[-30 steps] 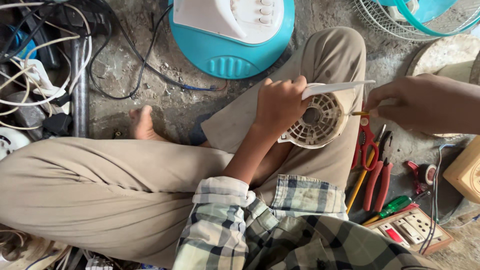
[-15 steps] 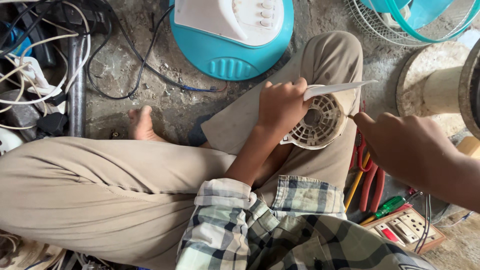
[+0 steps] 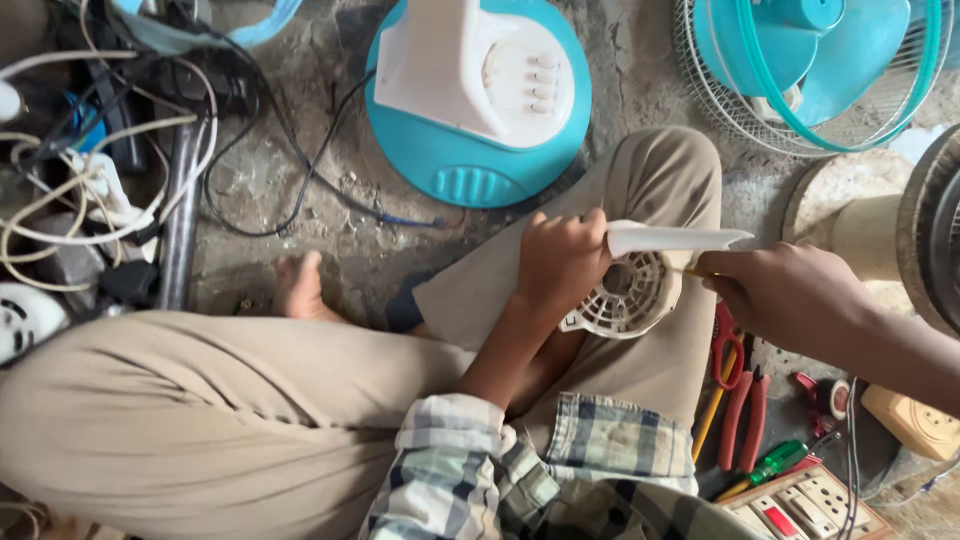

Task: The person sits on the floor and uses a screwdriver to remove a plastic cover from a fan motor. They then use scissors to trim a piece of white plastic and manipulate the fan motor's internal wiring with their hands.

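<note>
Knee first: my left hand [image 3: 562, 262] grips a white fan housing [image 3: 625, 293] against my bent leg, fingers closed over its rim and over the white blade [image 3: 680, 240] that sticks out to the right. My right hand [image 3: 790, 300] comes in from the right, clenched on a thin tool whose yellowish tip [image 3: 692, 271] touches the housing's edge. Just below that hand, on the floor, lie red pliers [image 3: 745, 420] and a green screwdriver [image 3: 780, 462]. A teal fan base [image 3: 470, 165] stands beyond my knee, a teal fan with its wire guard [image 3: 800, 110] to its right.
</note>
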